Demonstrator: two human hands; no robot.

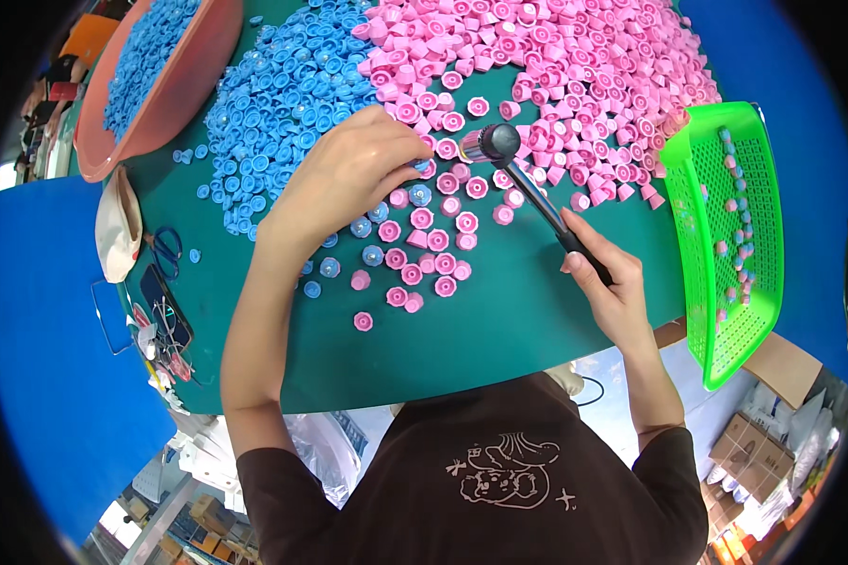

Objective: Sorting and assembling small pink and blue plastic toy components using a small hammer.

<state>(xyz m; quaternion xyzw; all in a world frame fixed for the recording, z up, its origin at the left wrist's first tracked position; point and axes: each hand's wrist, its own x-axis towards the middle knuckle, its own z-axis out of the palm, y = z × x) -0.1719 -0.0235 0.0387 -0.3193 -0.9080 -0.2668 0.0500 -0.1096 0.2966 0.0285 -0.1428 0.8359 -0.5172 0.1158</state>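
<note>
My right hand (608, 278) is wrapped round the dark handle of a hammer (535, 196). Its round black head is tilted over the pink pieces, close to my left fingertips. With thumb and fingers pinched together, my left hand (353, 162) holds a small blue cap (422, 166), mostly covered by the fingers. Around and below that hand lie loose pink cup-shaped caps (411, 274) and several blue caps (372, 255), some with a shiny dot in the middle.
A pile of blue caps (287, 85) and a larger pink pile (584, 75) cover the table's (499, 320) far side. A pink basin (174, 89) of blue caps stands left. Right is a green basket (702, 245) with joined pieces. Scissors (167, 247) and a phone (165, 303) lie left.
</note>
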